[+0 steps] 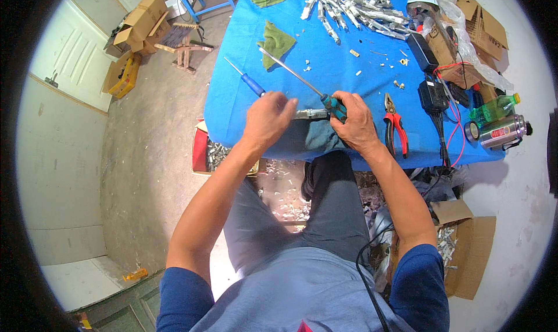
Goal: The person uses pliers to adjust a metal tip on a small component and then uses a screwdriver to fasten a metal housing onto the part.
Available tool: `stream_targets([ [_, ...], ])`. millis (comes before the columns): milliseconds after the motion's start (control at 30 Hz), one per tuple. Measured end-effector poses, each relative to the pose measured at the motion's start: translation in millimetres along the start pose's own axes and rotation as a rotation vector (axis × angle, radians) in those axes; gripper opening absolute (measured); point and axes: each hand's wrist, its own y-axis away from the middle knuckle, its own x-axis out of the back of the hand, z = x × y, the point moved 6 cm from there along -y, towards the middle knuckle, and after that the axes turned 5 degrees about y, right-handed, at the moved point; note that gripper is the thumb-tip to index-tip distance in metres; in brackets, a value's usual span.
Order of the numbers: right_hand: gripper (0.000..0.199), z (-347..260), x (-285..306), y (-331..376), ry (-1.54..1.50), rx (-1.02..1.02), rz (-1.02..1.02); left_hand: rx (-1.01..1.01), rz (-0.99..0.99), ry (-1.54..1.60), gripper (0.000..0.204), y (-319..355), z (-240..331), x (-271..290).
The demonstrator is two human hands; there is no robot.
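Observation:
My right hand [354, 123] is closed around the teal and black handle of a screwdriver [299, 76]; its long shaft slants up and left over the blue cloth. A slim silvery metal piece [312, 114] spans the gap between my hands, one end by my right fingers. My left hand [267, 120] is curled at its other end; what its fingers grip is hidden. Just beyond my left hand lies a blue-handled screwdriver [251, 83], its handle end hidden by the hand. To the right of my right hand are red-handled pliers [393, 128] with their jaws pointing away.
Many silvery metal pieces [349, 9] are heaped at the table's far side. Green rags [276, 44] and small scraps lie on the blue cloth [224, 114]. Black adapters [431, 97], a green bottle [491, 108] and a steel flask [501, 133] sit right. A red box [199, 149] stands below the near-left edge.

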Motion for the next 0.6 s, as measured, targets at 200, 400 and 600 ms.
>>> stream_targets([
  [200,0.038,9.4,0.8,0.8,-0.192,-0.173,-0.096,-0.072,0.014,-0.108,0.031,14.8,-1.4,-14.7],
  [400,0.04,10.7,0.5,-7.4,-0.174,-0.203,-0.35,-0.127,0.006,-0.104,0.03,28.5,5.7,-12.9],
  [600,0.036,18.0,-3.1,-8.8,-0.467,-0.302,-0.279,-0.1,0.011,-0.019,0.029,29.2,2.0,-11.9],
])
